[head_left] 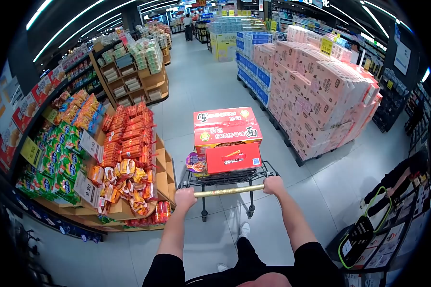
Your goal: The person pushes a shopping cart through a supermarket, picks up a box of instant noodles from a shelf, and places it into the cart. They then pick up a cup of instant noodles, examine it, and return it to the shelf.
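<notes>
A shopping cart stands in front of me, and its yellowish handle [230,191] runs level between my hands. My left hand [185,198] is wrapped round the handle's left end. Round the right end my right hand [273,185] is closed. Red cartons with black and white lettering [227,125] fill the far part of the cart. Nearer the handle lies a plainer red box [233,158]. A round purple-edged food package [196,162] sits at the left of that box.
Snack shelves [165,174] curve along the left, close to the cart. Stacked pink cartons [316,91] stand on a low pallet at the right. Someone [187,27] is far up the aisle. Another person [400,174] is at the right, near a black basket [358,241].
</notes>
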Tool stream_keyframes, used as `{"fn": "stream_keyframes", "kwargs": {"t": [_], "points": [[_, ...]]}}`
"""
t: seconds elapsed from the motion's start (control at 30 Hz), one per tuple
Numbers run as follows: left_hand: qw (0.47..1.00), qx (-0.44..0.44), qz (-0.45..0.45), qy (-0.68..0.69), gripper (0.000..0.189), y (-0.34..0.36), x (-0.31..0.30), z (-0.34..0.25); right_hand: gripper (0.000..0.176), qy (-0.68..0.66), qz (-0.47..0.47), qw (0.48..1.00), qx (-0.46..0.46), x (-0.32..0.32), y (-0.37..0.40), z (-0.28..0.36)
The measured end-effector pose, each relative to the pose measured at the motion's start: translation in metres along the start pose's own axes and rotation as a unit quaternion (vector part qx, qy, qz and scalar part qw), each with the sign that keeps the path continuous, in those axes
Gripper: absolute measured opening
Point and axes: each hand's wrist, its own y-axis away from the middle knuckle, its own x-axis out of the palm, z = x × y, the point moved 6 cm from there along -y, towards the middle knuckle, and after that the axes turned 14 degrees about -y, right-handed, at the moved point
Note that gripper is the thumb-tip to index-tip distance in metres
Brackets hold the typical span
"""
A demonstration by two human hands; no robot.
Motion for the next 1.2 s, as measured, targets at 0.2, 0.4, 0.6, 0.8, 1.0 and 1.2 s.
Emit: {"fn": "stream_keyframes", "kwargs": {"t": [0.2, 0.4, 0.6, 0.8, 1.0, 1.2], "points": [[1.0, -0.012, -0.012, -0.016, 0.011, -0.08, 0.006, -0.012, 0.021, -0.005, 0.025, 1.0, 0.0, -0.032, -0.086, -0.035], [0.999, -0.03, 0.007, -0.015, 0.009, -0.166, 0.024, -0.016, 0.022, -0.002, 0.022, 1.0, -0.012, -0.053, -0.174, -0.07], [0.999, -0.047, 0.0, -0.018, 0.007, -0.236, 0.032, -0.019, 0.021, 0.015, -0.005, 0.998, -0.056, -0.074, -0.255, -0.087], [0.999, -0.043, -0.009, -0.024, 0.008, -0.315, 0.046, -0.013, 0.021, 0.029, -0.016, 0.999, -0.042, -0.098, -0.33, -0.107], [0.998, -0.055, -0.034, -0.009, 0.006, -0.402, 0.061, 0.001, 0.02, 0.026, -0.032, 0.998, -0.041, -0.123, -0.411, -0.123], [0.998, -0.047, -0.041, -0.002, 0.005, -0.49, 0.074, 0.016, 0.023, 0.031, -0.005, 0.999, -0.043, -0.152, -0.492, -0.126]]}}
